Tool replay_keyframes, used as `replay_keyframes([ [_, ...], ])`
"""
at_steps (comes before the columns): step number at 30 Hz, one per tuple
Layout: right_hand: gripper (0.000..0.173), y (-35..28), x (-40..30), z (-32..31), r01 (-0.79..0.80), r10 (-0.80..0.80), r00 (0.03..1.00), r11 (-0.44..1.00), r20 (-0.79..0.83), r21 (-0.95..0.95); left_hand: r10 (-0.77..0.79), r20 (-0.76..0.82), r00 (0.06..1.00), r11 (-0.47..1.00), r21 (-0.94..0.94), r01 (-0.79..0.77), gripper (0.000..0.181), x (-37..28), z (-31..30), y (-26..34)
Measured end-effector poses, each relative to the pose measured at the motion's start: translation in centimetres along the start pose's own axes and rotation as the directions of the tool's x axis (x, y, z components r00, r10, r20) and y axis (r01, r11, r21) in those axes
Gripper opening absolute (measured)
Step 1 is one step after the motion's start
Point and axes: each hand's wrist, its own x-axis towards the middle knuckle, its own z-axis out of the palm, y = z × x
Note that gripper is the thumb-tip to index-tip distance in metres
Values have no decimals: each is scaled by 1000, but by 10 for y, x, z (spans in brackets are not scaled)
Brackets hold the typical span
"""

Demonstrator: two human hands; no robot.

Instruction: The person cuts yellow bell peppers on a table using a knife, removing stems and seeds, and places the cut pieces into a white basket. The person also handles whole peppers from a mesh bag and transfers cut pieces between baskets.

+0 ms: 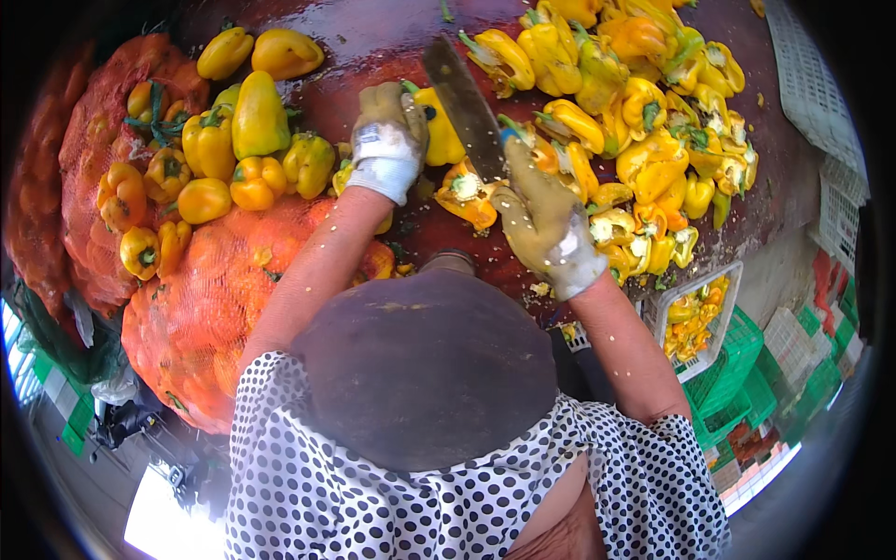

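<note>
My left hand point(388, 133), in a soiled work glove with a white cuff, is curled against the left side of a whole yellow bell pepper point(442, 133). A dark spot marks that pepper near my thumb. My right hand point(546, 217), gloved alike, grips a knife point(462, 98) with a broad, dark, stained blade. Its handle is mostly hidden in the glove. The blade slants up and left, overlapping the pepper's right side in view; contact is unclear. Just below lies a cut-open orange-yellow pepper point(465, 194), its pale seed core exposed.
Whole peppers point(210, 143) lie on full orange mesh sacks point(203, 301) at left. Cut peppers point(651, 168) are heaped on the wet dark-red tabletop point(336, 42) at right. A white crate point(731, 294) of pepper pieces sits by green crates point(724, 371). A dark rounded surface point(427, 364) fronts my torso.
</note>
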Motion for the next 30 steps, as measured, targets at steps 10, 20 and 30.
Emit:
replay_keyframes([
  [10,58,-2,-13,7,-159,153,987,969,45,189,-82,121,989,996,-25,86,18,-7,-9,10],
  [20,60,28,45,62,27,-10,998,964,66,-265,-131,166,977,991,26,128,20,-2,-4,16],
  [30,56,61,24,43,122,-140,988,966,-64,-230,303,178,936,935,137,-328,23,9,-33,10],
])
